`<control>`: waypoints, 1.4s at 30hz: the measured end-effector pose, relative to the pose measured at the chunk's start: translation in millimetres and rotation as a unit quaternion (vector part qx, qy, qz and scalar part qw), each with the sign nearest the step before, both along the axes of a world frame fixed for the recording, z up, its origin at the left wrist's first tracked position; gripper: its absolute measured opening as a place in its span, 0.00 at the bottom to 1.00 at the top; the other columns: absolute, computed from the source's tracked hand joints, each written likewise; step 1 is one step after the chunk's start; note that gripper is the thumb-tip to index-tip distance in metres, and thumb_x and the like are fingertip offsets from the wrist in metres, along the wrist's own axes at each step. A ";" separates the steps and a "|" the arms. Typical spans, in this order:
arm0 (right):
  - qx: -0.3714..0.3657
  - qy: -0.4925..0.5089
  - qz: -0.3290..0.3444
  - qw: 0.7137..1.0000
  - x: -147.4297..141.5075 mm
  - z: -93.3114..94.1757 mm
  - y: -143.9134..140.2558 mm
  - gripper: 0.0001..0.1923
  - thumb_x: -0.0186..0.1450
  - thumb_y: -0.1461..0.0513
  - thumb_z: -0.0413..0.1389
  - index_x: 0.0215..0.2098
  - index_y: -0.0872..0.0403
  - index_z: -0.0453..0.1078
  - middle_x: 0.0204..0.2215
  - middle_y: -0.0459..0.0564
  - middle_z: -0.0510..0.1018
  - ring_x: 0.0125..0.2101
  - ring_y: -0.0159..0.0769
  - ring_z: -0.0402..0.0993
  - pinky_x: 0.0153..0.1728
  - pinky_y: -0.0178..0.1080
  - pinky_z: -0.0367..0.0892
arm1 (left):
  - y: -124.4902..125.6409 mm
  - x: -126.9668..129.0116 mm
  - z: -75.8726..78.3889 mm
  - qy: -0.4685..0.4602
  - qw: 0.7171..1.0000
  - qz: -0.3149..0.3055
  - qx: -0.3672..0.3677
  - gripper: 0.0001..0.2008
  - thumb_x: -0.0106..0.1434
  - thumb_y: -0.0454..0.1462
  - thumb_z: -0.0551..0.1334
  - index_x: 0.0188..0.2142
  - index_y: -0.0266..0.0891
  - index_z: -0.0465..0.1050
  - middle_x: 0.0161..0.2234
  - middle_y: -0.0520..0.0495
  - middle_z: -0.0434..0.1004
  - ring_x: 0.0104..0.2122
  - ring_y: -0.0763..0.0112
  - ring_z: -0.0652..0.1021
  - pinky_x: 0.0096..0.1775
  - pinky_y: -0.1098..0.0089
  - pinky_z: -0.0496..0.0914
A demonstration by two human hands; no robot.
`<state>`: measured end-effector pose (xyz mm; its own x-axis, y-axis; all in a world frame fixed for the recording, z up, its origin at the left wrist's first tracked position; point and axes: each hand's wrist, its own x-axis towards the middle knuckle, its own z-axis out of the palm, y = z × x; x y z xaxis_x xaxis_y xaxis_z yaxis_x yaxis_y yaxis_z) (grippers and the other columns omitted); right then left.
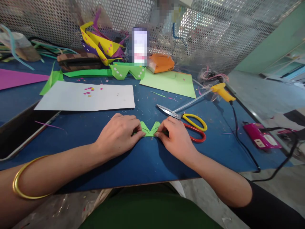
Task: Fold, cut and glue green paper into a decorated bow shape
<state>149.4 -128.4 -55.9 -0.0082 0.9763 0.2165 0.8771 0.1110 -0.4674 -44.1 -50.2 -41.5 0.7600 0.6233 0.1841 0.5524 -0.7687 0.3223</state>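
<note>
Holding green paper (pixel 149 133) | left hand (pixel 119 133) pinched one end, right hand (pixel 178 137) the other | paper lay between them, long way side to side | both equally near | scissors (pixel 176 115) beside right hand

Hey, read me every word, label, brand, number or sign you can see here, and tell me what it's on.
No text can be read.
Bright screen: blurred out.
Orange packet: dark marks, too small to read.
Pink power strip: nothing legible.
</note>
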 end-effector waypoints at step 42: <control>0.140 -0.104 -0.066 0.982 19.8 2.7 -28.5 0.05 0.64 0.67 0.55 0.39 0.54 0.70 0.35 0.52 0.75 0.38 0.45 0.72 0.39 0.47 0.66 | -16.6 -8.7 2.4 0.063 0.969 -0.209 0.116 0.19 0.63 0.36 0.55 0.53 0.38 0.70 0.39 0.43 0.75 0.39 0.60 0.74 0.44 0.59 0.64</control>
